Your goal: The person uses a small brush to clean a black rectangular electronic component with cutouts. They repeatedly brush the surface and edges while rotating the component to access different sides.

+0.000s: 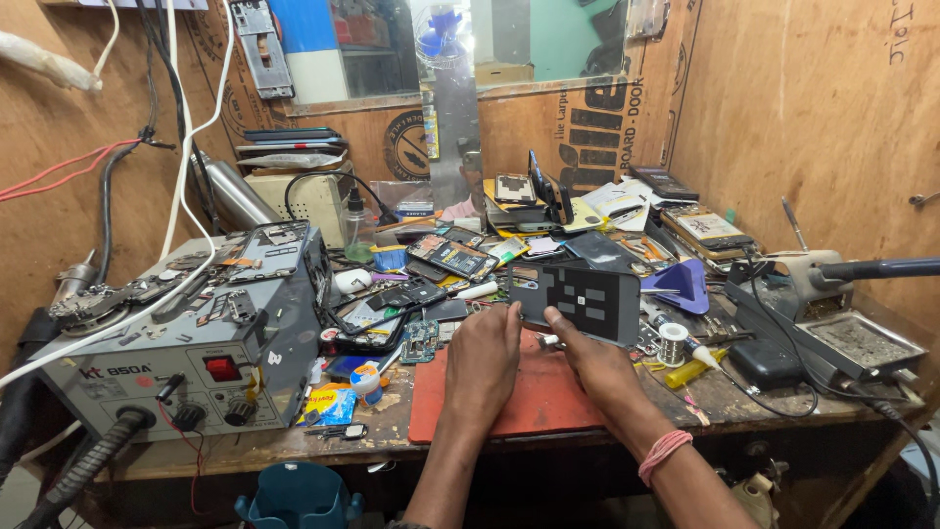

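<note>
Both hands — left hand [485, 358], right hand [597, 364] — grip a dark phone [578, 300] (tilted up) over the red mat [539, 404].

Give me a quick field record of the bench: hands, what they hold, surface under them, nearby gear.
left hand: on the near left edge of the dark phone panel
right hand: thumb on the panel's lower edge
panel: tilted up, dark with pale patches
under hands: red mat
left of mat: grey rework station
right of mat: solder spool, yellow tool
wrist: pink band
</note>
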